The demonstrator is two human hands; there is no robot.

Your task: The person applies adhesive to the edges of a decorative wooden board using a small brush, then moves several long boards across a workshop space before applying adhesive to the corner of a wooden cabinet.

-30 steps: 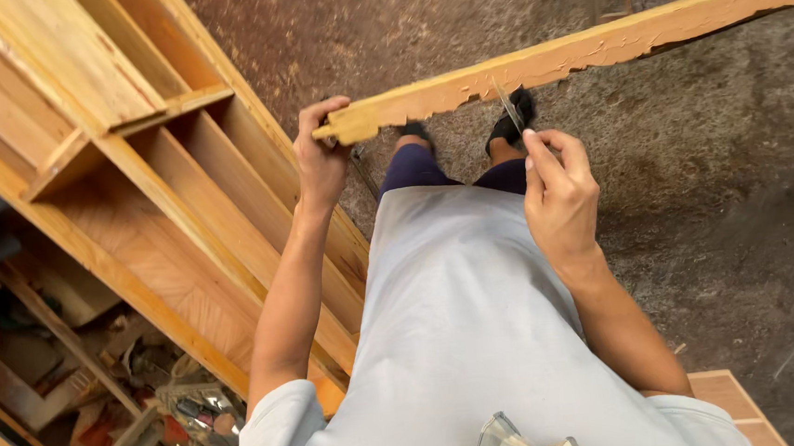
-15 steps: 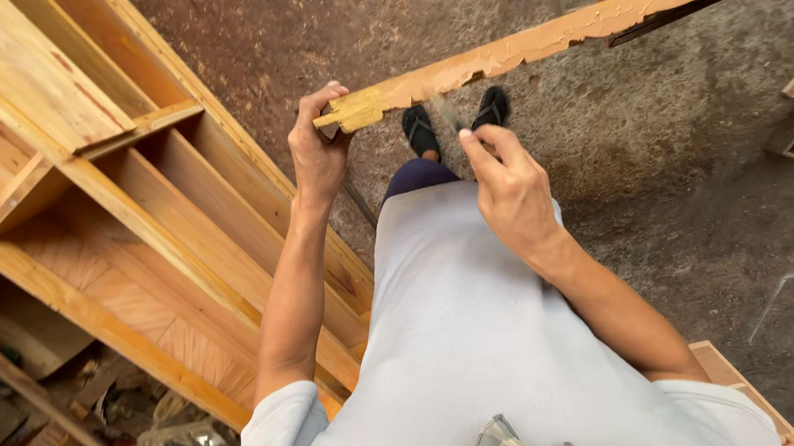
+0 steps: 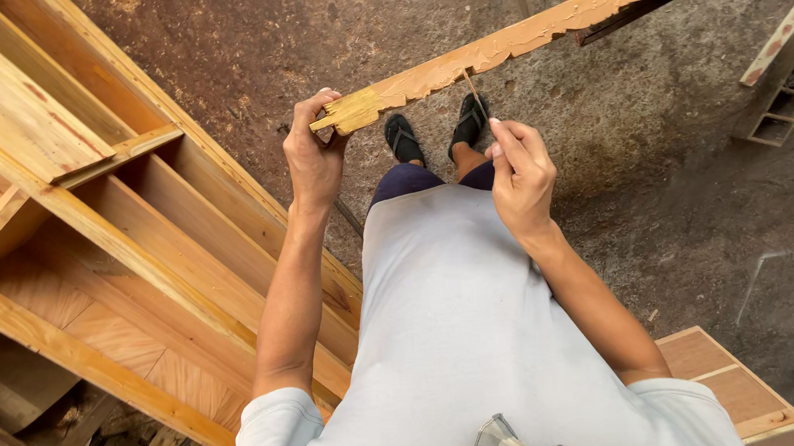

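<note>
Fingers (image 3: 311, 131) of our left hand (image 3: 313, 159) wrap the near end of the long wooden strip (image 3: 515, 42), thumb pressing its pale bare tip, so that hand is clenched on the wood and carries it in the air above the floor. Our right hand (image 3: 520, 177) pinches the handle of a thin scraper blade (image 3: 474, 92) between thumb and fingertips, and the blade's tip touches the underside of the strip just where the coat of reddish-brown filler ends in a ragged edge. The strip runs from our left grip up and away to the right, out past the top edge of the view, its far end out of sight. To work this well, we judge that the left grip should stay firm and the wrist locked so the strip does not twist, while the blade is laid at a shallow angle and drawn along the length with light, even pressure; digging in would gouge the filler. Below the strip our sandalled feet (image 3: 437, 132) stand on the dusty concrete floor (image 3: 672, 166). At our left lies a large open wooden cabinet frame (image 3: 128, 242) with shelves, and a smaller wooden box (image 3: 734, 381) sits by our right elbow.
</note>
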